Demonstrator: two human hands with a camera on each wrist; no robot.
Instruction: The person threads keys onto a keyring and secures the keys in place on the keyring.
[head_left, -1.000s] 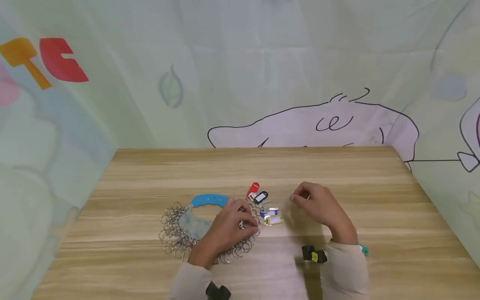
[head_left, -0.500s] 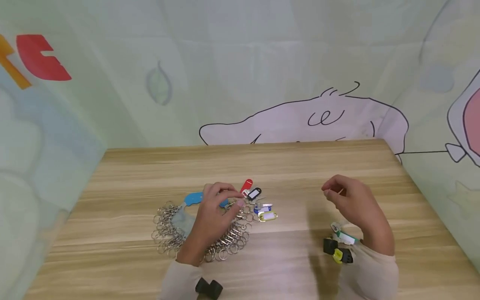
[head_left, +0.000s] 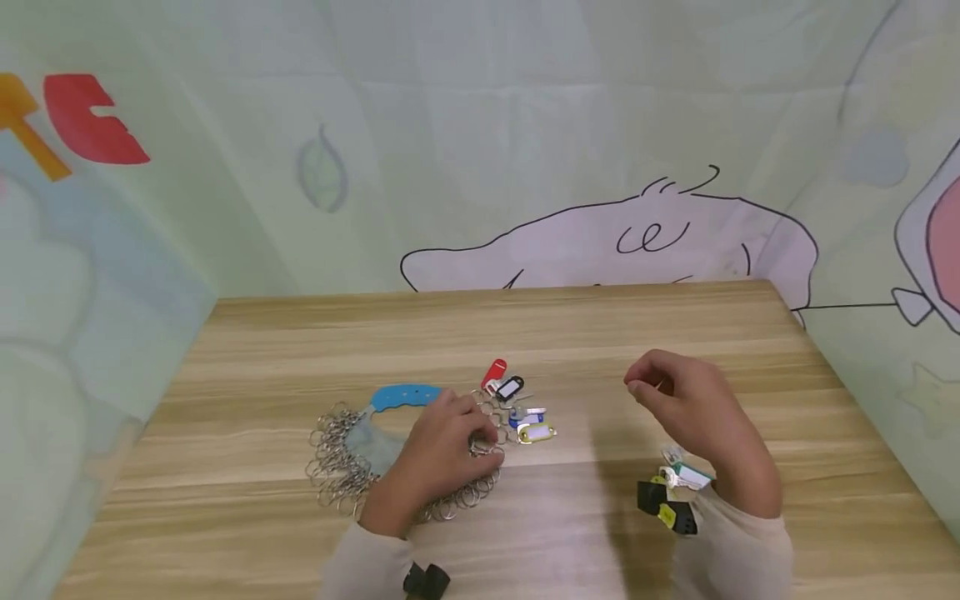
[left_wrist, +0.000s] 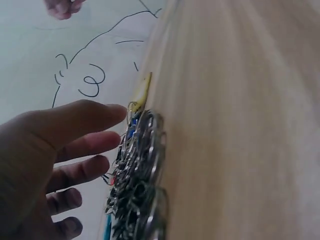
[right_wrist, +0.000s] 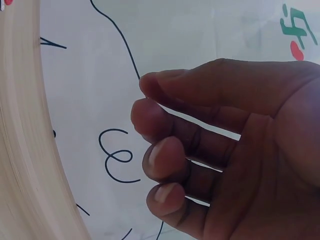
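Head view: where is the left hand [head_left: 435, 450] seen?
"Over the metal rings [left_wrist: 140, 165], near the blue handle [head_left: 403, 397]; a narrow gap is shown between thumb and forefinger, and whether a ring is touched cannot be told."
"And the right hand [head_left: 693, 408]?"
"Held above the table [head_left: 600, 329], fingers loosely curled, nothing seen gripped; the yellow tag [head_left: 536, 432] is laid between both hands."

In front of you is a wood-grain table [head_left: 555, 533], with a pale printed backdrop [head_left: 480, 125] rising behind its far edge. On that backdrop you have an orange mark [head_left: 17, 102] beside a red one [head_left: 93, 121] at left, a leaf [head_left: 322, 171], a black-outlined figure [head_left: 570, 246] and, at right, a pink balloon [head_left: 948, 242].
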